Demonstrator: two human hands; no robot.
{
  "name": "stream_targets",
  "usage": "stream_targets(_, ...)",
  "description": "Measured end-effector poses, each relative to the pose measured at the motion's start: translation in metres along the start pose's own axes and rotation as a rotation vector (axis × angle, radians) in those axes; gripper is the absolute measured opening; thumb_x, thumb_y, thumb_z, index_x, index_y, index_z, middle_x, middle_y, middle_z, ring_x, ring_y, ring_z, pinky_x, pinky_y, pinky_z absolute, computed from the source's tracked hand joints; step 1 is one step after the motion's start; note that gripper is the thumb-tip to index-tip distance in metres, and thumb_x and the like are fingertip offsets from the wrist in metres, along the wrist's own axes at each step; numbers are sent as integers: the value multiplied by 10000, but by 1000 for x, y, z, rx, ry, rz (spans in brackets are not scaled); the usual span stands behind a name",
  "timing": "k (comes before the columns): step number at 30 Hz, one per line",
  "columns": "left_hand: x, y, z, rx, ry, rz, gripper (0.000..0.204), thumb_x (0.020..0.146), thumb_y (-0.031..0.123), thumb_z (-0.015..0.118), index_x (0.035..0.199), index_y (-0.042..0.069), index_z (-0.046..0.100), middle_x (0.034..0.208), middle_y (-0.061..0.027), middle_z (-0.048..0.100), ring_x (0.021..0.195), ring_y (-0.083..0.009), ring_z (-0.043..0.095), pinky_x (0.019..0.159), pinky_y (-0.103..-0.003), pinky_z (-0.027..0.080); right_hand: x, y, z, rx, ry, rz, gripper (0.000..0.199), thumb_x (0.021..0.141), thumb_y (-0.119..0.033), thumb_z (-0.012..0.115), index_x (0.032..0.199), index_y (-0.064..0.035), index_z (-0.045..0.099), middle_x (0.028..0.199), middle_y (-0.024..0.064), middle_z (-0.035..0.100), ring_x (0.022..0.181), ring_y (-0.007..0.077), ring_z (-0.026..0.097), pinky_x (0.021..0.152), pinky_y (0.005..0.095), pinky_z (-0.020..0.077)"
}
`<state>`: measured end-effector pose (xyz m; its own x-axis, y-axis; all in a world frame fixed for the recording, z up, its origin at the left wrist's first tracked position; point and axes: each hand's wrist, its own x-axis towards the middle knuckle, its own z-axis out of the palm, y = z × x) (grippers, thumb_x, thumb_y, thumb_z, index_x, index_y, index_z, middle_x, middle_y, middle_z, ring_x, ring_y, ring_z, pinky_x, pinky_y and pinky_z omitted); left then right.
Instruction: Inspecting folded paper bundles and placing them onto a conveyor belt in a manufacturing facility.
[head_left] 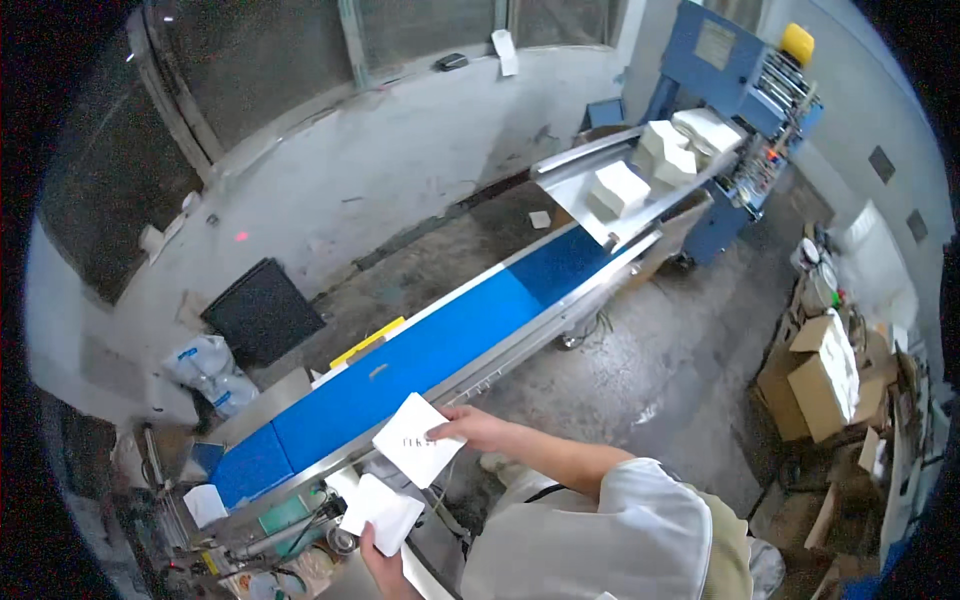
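My right hand (472, 428) holds a flat white square paper piece (412, 452) with dark print by its right edge, fingers closed on it, over the near side of the blue conveyor belt (410, 365). Below it, my left hand (383, 562) grips a second white square stack (384, 512) that looks like folded paper or napkins. The left thumb lies on the near edge of this stack; the other fingers are mostly hidden beneath it. Another white block (205, 505) sits at the belt's lower left end.
White paper stacks (620, 188) lie on a metal tray (570, 178) by a blue machine (705, 55). Cardboard boxes (815, 390) crowd the right side. A black panel (263, 312) and plastic-wrapped bottles (215, 375) are left of the belt. Machine parts (300, 530) lie below the belt.
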<state>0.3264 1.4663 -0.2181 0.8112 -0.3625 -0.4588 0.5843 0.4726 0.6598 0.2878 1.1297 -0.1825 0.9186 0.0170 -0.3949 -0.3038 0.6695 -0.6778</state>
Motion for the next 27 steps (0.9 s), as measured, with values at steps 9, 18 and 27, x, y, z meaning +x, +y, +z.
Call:
stream_targets(9,-27,-14,-30,79,-37,-63,474,889,274,569,1256,-19,504,1217,-149,585,1122,-289,581,953,-423,476,-47,43,7,97,152,5,351,839,-55,674,1167,24,576,1046,90,664,960,172,645,834,319,520)
stream_targets(18,-73,1,-114,167,199,54,500,852,138,598,1298,-35,455,1207,-145,578,1106,-262,578,957,-373,459,-56,40,80,-253,212,100,423,796,-161,732,1163,11,611,1016,99,688,907,190,658,795,334,522)
stream_targets(27,-90,38,-1,266,3,34,457,812,186,692,1203,-7,553,1048,-97,661,944,-172,631,828,-311,499,-36,1,156,-890,-580,253,508,760,-150,797,1194,12,590,1015,59,669,924,114,601,807,267,494)
